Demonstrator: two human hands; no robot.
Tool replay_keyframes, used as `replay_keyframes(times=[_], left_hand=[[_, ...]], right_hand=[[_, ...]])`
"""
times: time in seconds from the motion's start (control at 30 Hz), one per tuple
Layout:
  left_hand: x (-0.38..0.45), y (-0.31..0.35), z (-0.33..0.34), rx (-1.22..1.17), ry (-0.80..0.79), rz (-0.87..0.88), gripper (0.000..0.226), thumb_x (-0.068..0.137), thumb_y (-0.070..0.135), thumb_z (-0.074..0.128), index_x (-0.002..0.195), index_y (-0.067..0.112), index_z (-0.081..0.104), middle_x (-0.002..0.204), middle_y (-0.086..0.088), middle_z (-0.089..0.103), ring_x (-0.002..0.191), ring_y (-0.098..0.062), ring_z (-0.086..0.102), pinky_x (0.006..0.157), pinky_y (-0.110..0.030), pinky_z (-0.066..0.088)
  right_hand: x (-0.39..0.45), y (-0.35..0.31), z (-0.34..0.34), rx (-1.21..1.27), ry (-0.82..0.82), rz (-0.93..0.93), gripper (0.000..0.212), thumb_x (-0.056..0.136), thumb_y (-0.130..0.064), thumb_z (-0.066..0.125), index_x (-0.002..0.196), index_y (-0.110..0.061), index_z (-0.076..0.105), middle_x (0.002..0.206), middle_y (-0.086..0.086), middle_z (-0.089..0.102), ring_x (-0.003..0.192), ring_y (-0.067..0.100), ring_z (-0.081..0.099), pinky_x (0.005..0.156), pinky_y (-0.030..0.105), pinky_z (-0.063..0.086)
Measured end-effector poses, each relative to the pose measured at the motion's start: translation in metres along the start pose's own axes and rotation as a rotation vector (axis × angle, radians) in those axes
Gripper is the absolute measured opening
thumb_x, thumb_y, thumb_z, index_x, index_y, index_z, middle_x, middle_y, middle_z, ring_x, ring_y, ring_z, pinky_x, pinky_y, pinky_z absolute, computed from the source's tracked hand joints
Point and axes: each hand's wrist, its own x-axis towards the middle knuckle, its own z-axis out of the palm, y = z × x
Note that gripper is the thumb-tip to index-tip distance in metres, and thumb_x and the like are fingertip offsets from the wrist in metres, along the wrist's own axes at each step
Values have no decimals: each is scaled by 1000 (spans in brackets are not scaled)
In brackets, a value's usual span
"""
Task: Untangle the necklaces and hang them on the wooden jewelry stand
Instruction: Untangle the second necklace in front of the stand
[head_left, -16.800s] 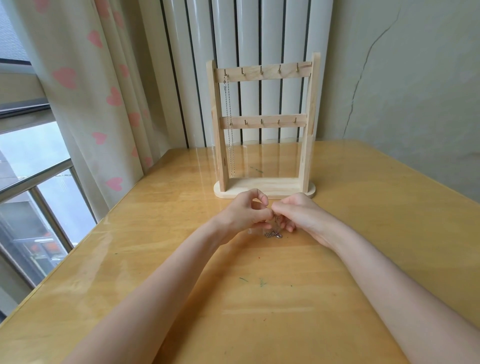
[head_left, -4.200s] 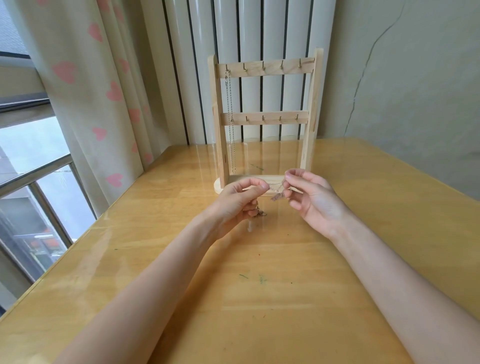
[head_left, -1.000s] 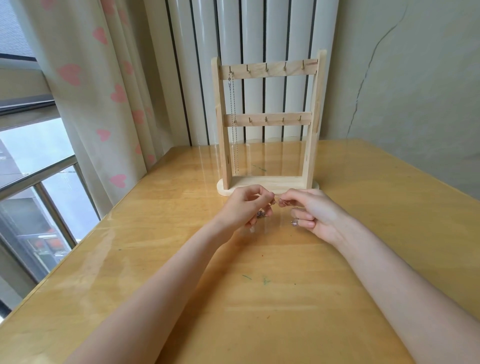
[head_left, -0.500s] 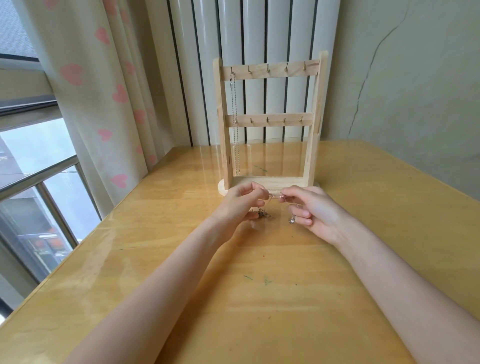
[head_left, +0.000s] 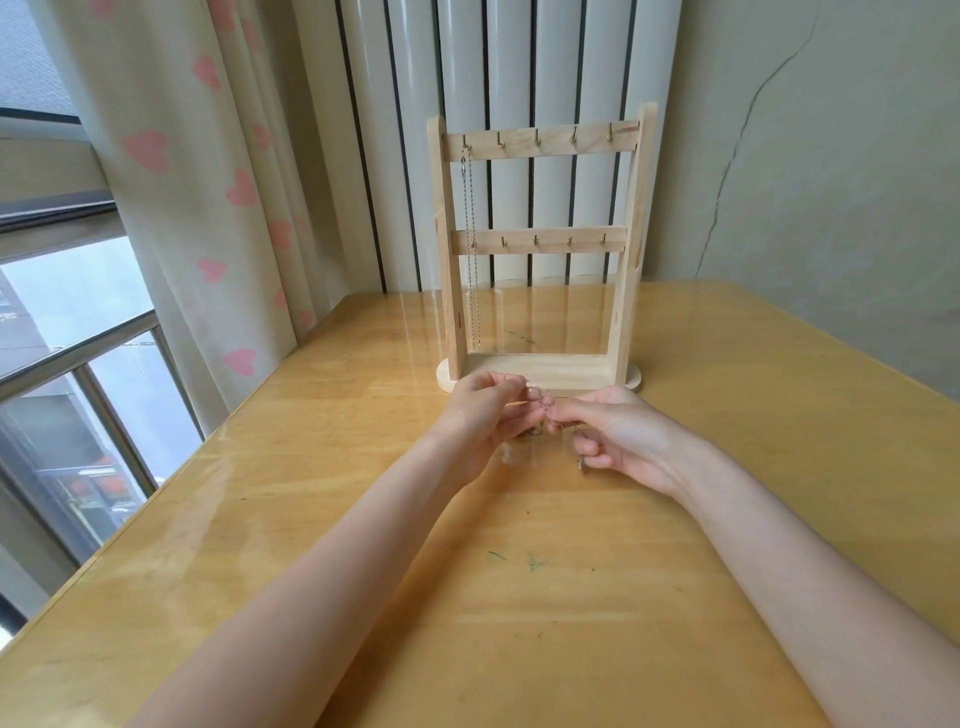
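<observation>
Head view: both hands are held just above the desk, directly in front of the wooden jewelry stand. A short stretch of tangled necklace chain is pinched between them. The left hand has its grip closed on the chain w/ thumb and forefinger; the right hand has its grip closed on the other end, lower fingers curled, w/ a small metal piece, prob. a clasp or pendant, hanging below it. More chain seems bunched under the left palm, but detail is too fine to be sure.

One necklace is already hung from the leftmost top hook and drops past the lower bar, approx. to the base. The other hooks are bare.

Step in hand, as judged: the knot is being teased apart. It is best done w/ slack kept in the chain, loops eased open rather than pulled tight, and the clasp end fed back through. Hard tugs could cinch the knot or snap a link.
</observation>
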Motion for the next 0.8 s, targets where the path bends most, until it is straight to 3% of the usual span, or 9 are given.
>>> replay_keyframes(times=[0.2,0.27,0.5,0.63,0.8], left_hand=[[1,-2,2,114,75,19,15,96,5,47,82,8,45,72,-7,55,50,-11,59,52,-15,52],[0,-1,1,128,89,12,15,96,5,47,81,9,46,72,-7,55,51,-12,58,49,-14,50],[-2,0,-1,95,68,-27,14,95,3,48,82,7,48,73,-8,56,48,-8,62,48,-13,49],[-4,0,0,100,33,-35,11,96,6,48,85,8,48,73,-6,55,46,-7,58,40,-15,39],[-7,2,4,206,57,8,11,97,14,48,86,15,49,76,0,54,39,-5,50,38,-14,32]], right_hand=[[1,1,3,-113,72,-27,15,83,-10,60,69,-13,57,67,-1,56,41,7,31,35,17,19],[1,2,2,-125,81,-32,15,83,-8,58,69,-12,55,62,-3,54,40,6,29,34,17,17],[2,2,2,-138,115,-37,16,82,-5,57,68,-12,56,78,7,53,41,6,20,31,17,14],[1,0,4,-101,79,-27,20,83,-6,58,64,-13,59,79,7,59,36,4,18,31,17,13],[1,-2,3,13,138,-14,7,81,-5,56,76,-9,56,75,6,57,37,6,20,34,18,15]])
